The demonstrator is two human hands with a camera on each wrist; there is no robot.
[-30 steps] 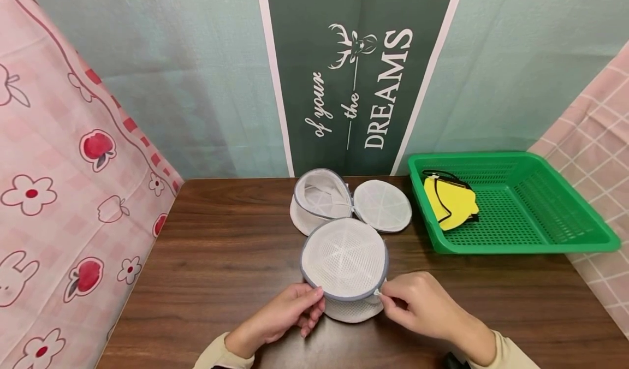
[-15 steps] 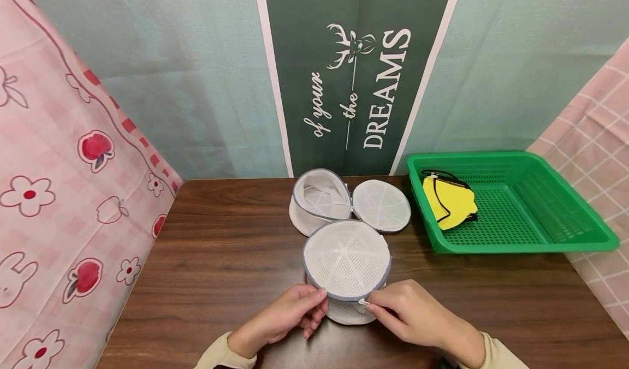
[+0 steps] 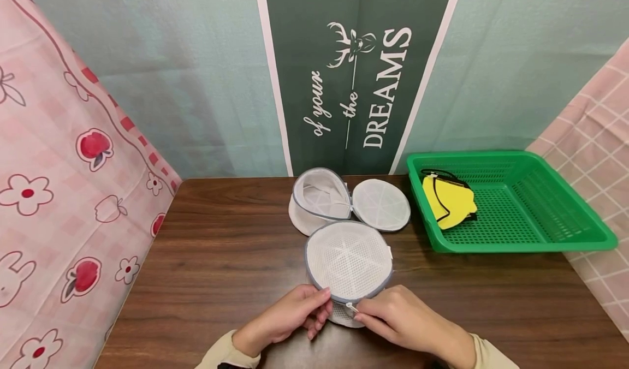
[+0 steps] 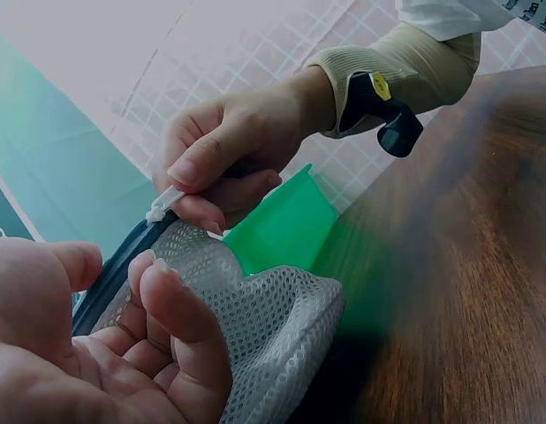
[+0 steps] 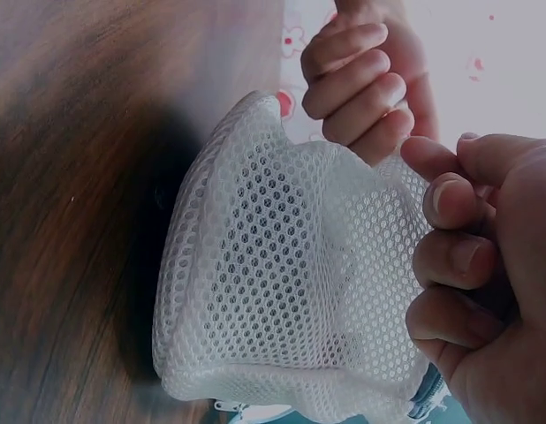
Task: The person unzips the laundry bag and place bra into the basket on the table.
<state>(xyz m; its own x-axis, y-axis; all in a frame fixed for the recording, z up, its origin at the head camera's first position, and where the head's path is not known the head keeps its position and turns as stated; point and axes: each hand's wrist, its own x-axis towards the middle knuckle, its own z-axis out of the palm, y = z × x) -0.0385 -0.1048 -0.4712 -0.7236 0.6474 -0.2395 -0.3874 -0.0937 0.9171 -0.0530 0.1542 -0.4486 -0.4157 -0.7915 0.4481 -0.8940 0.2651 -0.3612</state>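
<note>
A round white mesh laundry bag (image 3: 349, 260) with a grey zipped rim stands near the front of the table. My left hand (image 3: 303, 313) grips its front left rim, thumb on top and the other fingers curled below. Just to the right, my right hand (image 3: 400, 317) pinches the white zipper pull (image 4: 160, 207) between thumb and index finger at the front of the rim. The bag's mesh side (image 5: 273, 256) bulges in the right wrist view. Behind it sits a second mesh laundry bag (image 3: 319, 194), its round lid (image 3: 381, 205) folded out to the right.
A green plastic basket (image 3: 521, 248) stands at the back right. Inside, at its left end, lies a yellow item with black cords (image 3: 449, 202). The wooden table (image 3: 221, 249) meets a curtain behind and patterned cloths on both sides.
My right hand has slid left along the front rim with the zipper pull, coming closer to my left hand. The bag has turned and shifted slightly right. The left hand keeps its grip.
</note>
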